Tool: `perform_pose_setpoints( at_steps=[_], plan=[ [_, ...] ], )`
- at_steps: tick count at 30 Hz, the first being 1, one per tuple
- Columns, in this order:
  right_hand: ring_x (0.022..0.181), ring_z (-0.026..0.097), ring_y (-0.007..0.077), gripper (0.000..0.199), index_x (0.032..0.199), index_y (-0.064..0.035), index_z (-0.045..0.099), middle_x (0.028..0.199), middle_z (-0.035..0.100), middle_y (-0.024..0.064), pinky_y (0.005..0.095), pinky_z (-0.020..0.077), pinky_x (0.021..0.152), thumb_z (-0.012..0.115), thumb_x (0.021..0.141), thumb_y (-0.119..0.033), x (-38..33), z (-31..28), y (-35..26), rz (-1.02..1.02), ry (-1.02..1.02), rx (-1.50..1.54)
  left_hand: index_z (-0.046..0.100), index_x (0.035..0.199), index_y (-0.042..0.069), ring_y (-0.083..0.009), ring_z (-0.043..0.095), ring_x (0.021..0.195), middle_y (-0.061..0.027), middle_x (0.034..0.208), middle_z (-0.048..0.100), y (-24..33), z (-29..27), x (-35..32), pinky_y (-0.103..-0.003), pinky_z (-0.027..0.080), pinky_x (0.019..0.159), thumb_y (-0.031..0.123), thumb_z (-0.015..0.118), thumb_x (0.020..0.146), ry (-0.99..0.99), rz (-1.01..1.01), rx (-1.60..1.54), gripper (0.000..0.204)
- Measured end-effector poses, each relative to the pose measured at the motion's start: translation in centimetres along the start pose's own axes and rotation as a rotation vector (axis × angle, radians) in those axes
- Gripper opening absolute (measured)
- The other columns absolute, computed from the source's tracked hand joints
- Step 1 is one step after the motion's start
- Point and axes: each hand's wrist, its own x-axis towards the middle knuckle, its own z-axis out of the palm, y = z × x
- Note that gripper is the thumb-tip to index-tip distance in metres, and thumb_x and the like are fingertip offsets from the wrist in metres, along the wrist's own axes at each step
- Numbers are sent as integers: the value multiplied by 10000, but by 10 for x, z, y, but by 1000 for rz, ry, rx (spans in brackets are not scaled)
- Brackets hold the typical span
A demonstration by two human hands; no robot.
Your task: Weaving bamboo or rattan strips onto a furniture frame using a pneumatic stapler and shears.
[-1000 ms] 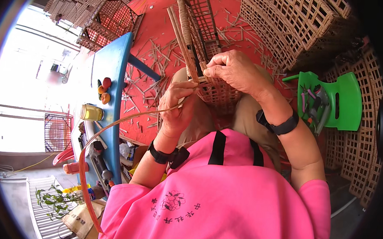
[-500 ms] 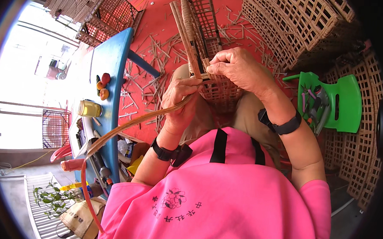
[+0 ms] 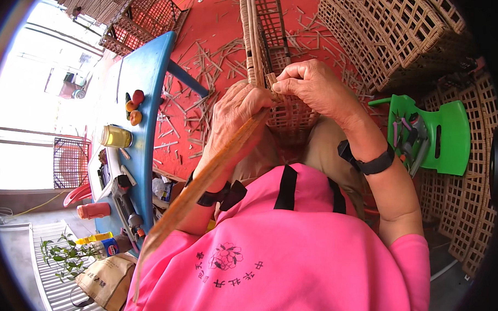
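Over there the left hand [image 3: 241,108] is curled around a long flat strip [image 3: 199,185] that slants back from it. Just beside, the right hand [image 3: 312,86] pinches a short strip end [image 3: 272,78], the woven basket [image 3: 291,123] below both grips. Slackening fingers could loosen the weave; sharp twisting might split the strip.

The left hand [image 3: 237,112] is curled, its back turned up and fingertips hidden. Just beside it, the right hand [image 3: 317,92] pinches between thumb [image 3: 286,87] and forefinger [image 3: 290,72]. The right forearm [image 3: 389,196] slants inward.
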Motion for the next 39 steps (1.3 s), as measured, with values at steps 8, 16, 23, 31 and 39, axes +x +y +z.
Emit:
perform_pose_setpoints(
  at_steps=[8, 16, 23, 31, 39],
  plan=[
    [713, 692, 238, 266, 915, -32, 755, 794, 718, 142, 355, 514, 690, 701, 844, -283, -2, -2, -2, -10, 3, -37, 587, 875, 38, -282, 659, 775, -106, 824, 654, 6, 3, 8, -352, 514, 701, -25, 695, 807, -44, -84, 45, 142],
    [716, 690, 236, 278, 941, -39, 760, 801, 719, 142, 353, 515, 696, 709, 839, -293, 1, -1, 4, -36, -7, 54, 654, 965, 30, -167, 660, 747, -73, 822, 641, 5, -1, 18, -306, 515, 680, -27, 698, 825, -128, -258, -146, 157],
    [705, 675, 226, 259, 911, -32, 750, 779, 703, 139, 360, 506, 683, 679, 864, -277, 0, 0, 6, -26, -17, 33, 652, 956, 23, -135, 648, 732, -64, 905, 633, 3, -7, 33, -282, 501, 656, 19, 742, 796, -88, -197, -100, 183],
    [686, 663, 180, 245, 886, -39, 746, 770, 701, 116, 344, 495, 654, 611, 876, -243, 0, -4, 7, -19, -64, 83, 665, 927, 22, -49, 617, 720, 6, 780, 677, -8, -11, 43, -236, 481, 644, 52, 734, 837, -248, -404, -396, 117],
    [796, 654, 270, 270, 996, -50, 668, 871, 696, 101, 361, 498, 732, 723, 750, -148, -23, 4, -10, -247, 118, -382, 680, 942, 9, -34, 606, 739, 11, 800, 680, -24, -17, 51, -221, 489, 654, 60, 726, 851, -397, -415, -436, 114]
  ],
)
